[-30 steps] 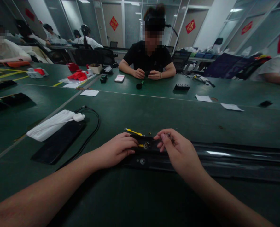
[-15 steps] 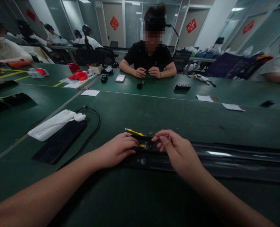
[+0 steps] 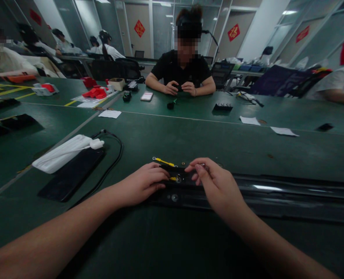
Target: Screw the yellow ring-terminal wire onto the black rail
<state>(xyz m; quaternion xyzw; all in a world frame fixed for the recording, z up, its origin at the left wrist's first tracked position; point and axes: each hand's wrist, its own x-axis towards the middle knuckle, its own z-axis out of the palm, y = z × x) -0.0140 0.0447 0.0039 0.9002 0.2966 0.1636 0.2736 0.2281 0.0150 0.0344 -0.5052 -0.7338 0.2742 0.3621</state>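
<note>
Two hands at the end of a long black rail

The left hand [image 3: 148,181] lies over the left end of the long black rail [image 3: 279,190], its fingers bent onto the metal; from here I cannot tell whether it grips or only presses. The right hand [image 3: 218,180] hovers just above the same stretch, thumb and fingers drawn together on a small metal piece [image 3: 206,167] – too hidden to name.

Between the hands, a round metal fastener [image 3: 178,178] sits on the rail, with a short bit of yellow lead [image 3: 172,178] running from it toward the left fingertips. A second fastener [image 3: 174,197] shows on the rail's nearer side. Just beyond the rail lie a yellow cable [image 3: 164,161] with a ring at its far end and a tiny ring-shaped part [image 3: 183,163].

Off to the left on the green desk [image 3: 148,135], a white device [image 3: 62,155] lies beside a flat black slab [image 3: 73,174] (a phone, perhaps), a black cable [image 3: 122,149] looping around them. Across the desk, a person in a black shirt [image 3: 183,71] holds a small dark object [image 3: 179,88] in both hands.
</note>
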